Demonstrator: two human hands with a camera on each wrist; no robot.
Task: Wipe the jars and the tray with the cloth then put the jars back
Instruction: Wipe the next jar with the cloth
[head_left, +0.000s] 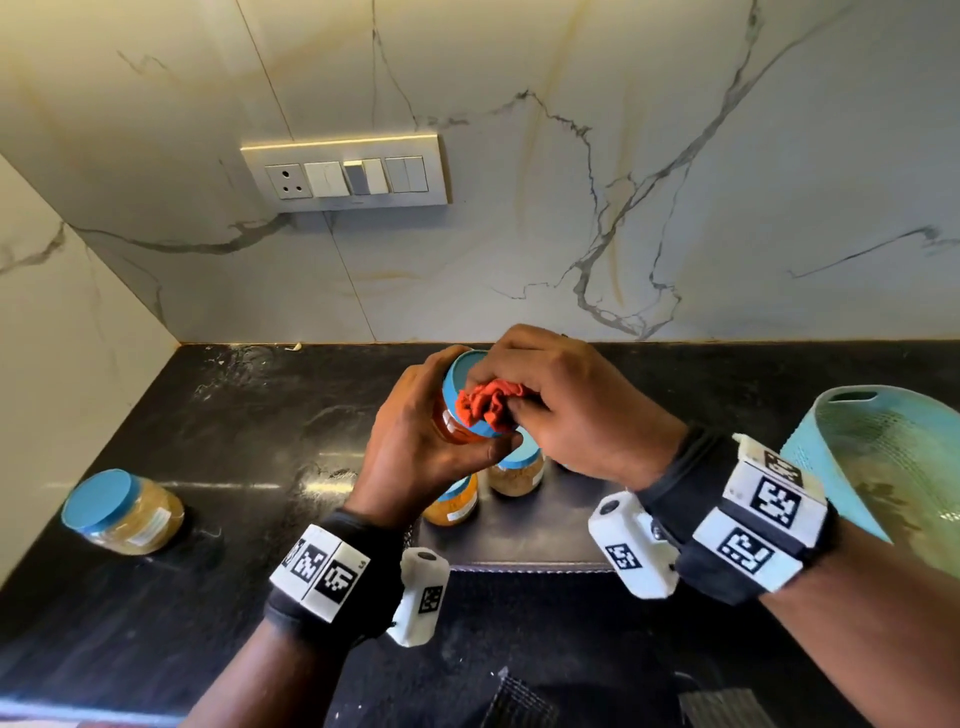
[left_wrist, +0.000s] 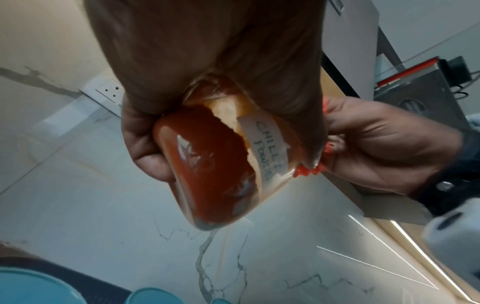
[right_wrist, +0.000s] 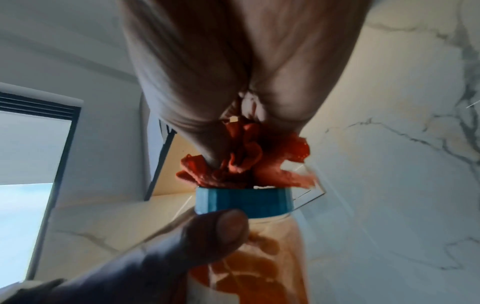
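Note:
My left hand (head_left: 431, 421) grips a clear jar of red chilli powder (left_wrist: 207, 164) with a blue lid (head_left: 465, 371), tilted above the tray. My right hand (head_left: 550, 395) holds a bunched red cloth (head_left: 488, 402) and presses it on the lid top (right_wrist: 244, 200). The left thumb (right_wrist: 221, 230) lies just under the lid rim. Two more blue-lidded jars, one of orange powder (head_left: 454, 504) and one of brown powder (head_left: 517, 470), stand on the dark tray (head_left: 545, 530) below my hands. A further jar (head_left: 122, 512) stands apart on the counter at the left.
The black counter (head_left: 249, 415) meets a marbled wall with a switch panel (head_left: 345, 174). A pale teal basket (head_left: 883, 467) leans at the right edge. A side wall closes off the left.

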